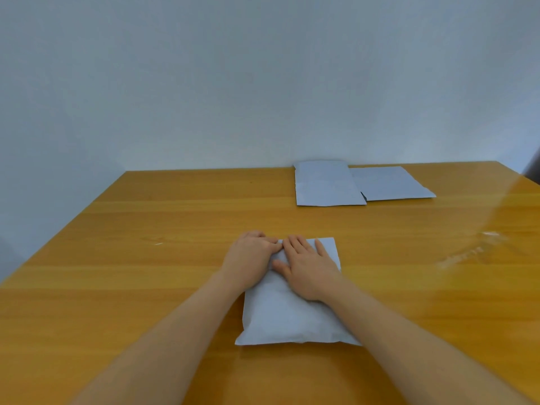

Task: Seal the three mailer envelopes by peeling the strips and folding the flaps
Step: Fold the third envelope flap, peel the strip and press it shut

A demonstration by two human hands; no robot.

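Note:
A padded grey-white mailer envelope point(289, 320) lies flat on the wooden table point(146, 287) right in front of me. My right hand point(306, 267) lies flat on its far end with straight fingers pressing down. My left hand point(248, 258) rests on the far left corner, its fingers bent over the edge so I cannot see what they do. Two more grey mailers lie at the back of the table: one point(327, 185) flat near the wall, and another point(388, 184) to its right, partly tucked under it.
The pale wall point(263, 83) runs along the table's far edge. A clear, shiny strip of plastic film point(473, 249) lies on the table at the right. A dark object point(534, 168) shows at the right edge of view.

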